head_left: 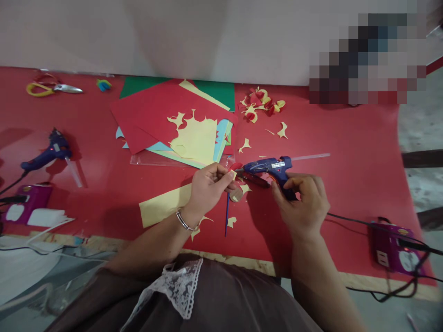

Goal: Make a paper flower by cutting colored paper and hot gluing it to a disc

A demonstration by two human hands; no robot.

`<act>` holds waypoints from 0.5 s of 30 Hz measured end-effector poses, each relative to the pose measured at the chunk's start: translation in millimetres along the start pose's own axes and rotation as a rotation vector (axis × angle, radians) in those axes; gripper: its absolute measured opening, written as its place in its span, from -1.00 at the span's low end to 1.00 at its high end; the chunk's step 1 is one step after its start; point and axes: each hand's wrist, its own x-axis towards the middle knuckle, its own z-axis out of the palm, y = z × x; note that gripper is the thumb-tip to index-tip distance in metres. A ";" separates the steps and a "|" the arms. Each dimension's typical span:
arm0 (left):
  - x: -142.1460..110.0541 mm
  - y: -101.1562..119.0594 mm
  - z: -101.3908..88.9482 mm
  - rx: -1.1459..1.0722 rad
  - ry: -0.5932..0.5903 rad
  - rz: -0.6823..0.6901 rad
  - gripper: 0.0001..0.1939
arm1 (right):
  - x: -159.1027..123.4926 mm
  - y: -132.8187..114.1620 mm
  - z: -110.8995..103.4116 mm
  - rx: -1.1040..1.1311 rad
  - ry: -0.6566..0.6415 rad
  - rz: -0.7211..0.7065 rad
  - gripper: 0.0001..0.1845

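Observation:
My left hand [208,188] pinches a small piece of red and yellow paper [234,174] between thumb and fingers. In my right hand [306,203] is a blue hot glue gun [268,166], with a clear glue stick [311,157] jutting from its back. Its nozzle meets or nearly meets the paper piece; I cannot tell which. Just below my left fingertips are a small round tan object [236,194] and a thin blue stick [226,216]. A dark object, partly hidden, lies under the gun. Yellow paper [166,204] extends beneath my left wrist.
Coloured paper sheets [145,115] are piled behind my hands. Cut paper pieces [261,103] lie at the back right. Scissors [55,89] and a second glue gun [48,150] are on the left. Purple power boxes [34,198] with cables stand at both sides of the red table [360,184].

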 end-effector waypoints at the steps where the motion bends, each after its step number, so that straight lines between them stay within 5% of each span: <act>1: 0.0 -0.3 -0.1 0.003 -0.001 0.002 -0.66 | 0.3 -0.3 -0.1 0.004 0.005 -0.004 -0.74; 15: -0.4 -2.3 -2.1 0.011 -0.004 0.037 -0.69 | -0.2 -1.3 0.0 0.008 0.014 0.003 -0.73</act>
